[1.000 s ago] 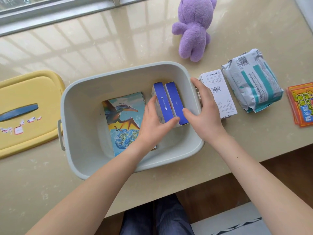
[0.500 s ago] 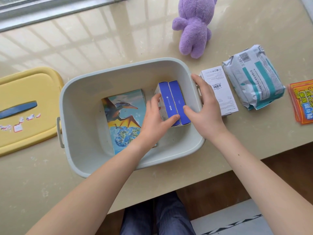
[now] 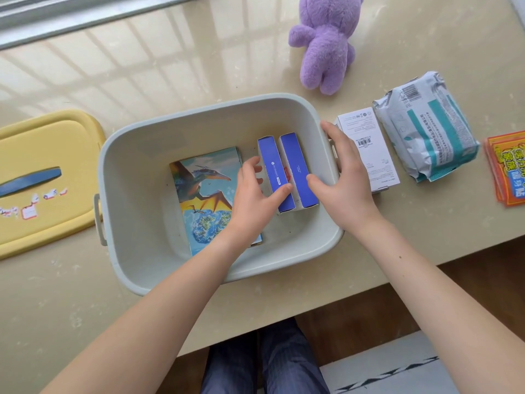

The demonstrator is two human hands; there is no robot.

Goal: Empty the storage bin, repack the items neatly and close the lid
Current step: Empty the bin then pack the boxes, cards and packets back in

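Note:
A grey storage bin (image 3: 147, 268) stands open on the beige table. Inside lie a dinosaur picture book (image 3: 203, 194) and two blue boxes (image 3: 295, 163) standing side by side on edge. My left hand (image 3: 254, 200) is inside the bin and grips the left blue box, thumb on its top, fingers along its left side. My right hand (image 3: 345, 180) rests over the bin's right rim, thumb inside near the right blue box, fingers outside the wall. The yellow lid (image 3: 42, 177) lies flat to the left of the bin.
Right of the bin lie a white box (image 3: 369, 140), a wipes pack (image 3: 429, 126) and red-orange packets (image 3: 508, 172) at the frame edge. A purple plush toy (image 3: 326, 49) sits behind the bin. The table's front edge runs close below; my legs show under it.
My left hand's fingers have curled round the left side of the blue box. The right hand stays on the bin's right rim. The boxes have barely shifted.

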